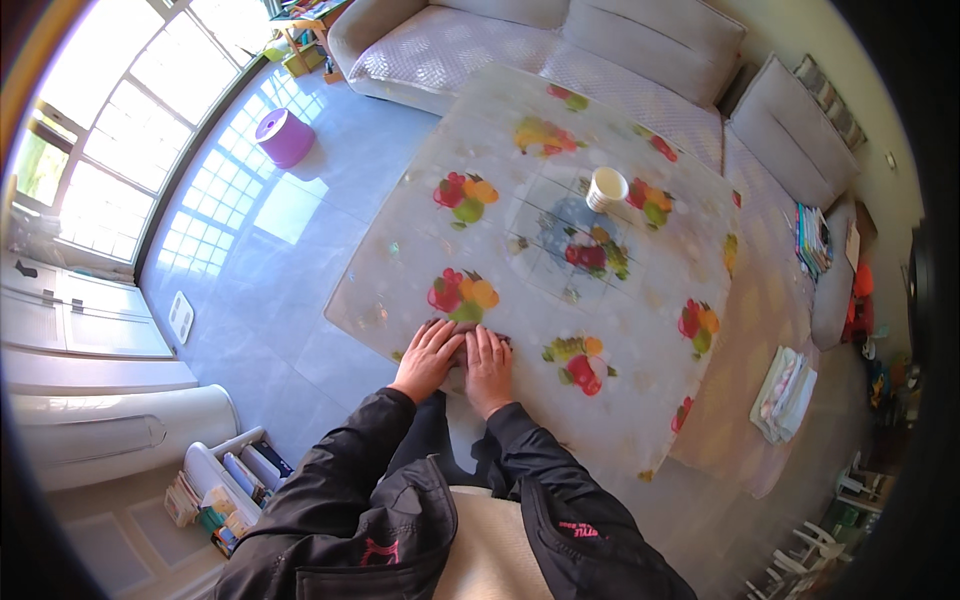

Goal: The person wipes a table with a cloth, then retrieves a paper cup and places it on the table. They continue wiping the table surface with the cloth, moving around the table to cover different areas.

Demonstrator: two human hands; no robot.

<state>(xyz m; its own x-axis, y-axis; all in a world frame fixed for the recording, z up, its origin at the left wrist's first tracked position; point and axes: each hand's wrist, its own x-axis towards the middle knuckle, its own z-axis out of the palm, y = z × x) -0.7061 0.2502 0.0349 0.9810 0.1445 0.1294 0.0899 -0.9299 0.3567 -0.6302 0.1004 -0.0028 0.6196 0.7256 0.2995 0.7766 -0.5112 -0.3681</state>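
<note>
A folded brown cloth (pixel 466 328) lies at the near edge of a table (pixel 525 315) under a clear-looking cover printed with fruit. My left hand (pixel 427 358) holds the cloth's left part down, fingers stretched over it. On its right part rests my right hand (pixel 489 367), fingers close together and pointing away from me. The two thumbs nearly meet between the hands. Most of the cloth is hidden beneath my fingers. Farther back on the table stands a pale paper cup (pixel 606 189), upright and apart from both hands.
A grey sofa (pixel 480 52) runs along the far and right sides, with folded cloths (pixel 784 394) and stacked books (pixel 812 238) on it. A purple stool (pixel 285 139) stands on the tiled floor (pixel 262 300). At lower left is a white cart (pixel 217 476) holding books.
</note>
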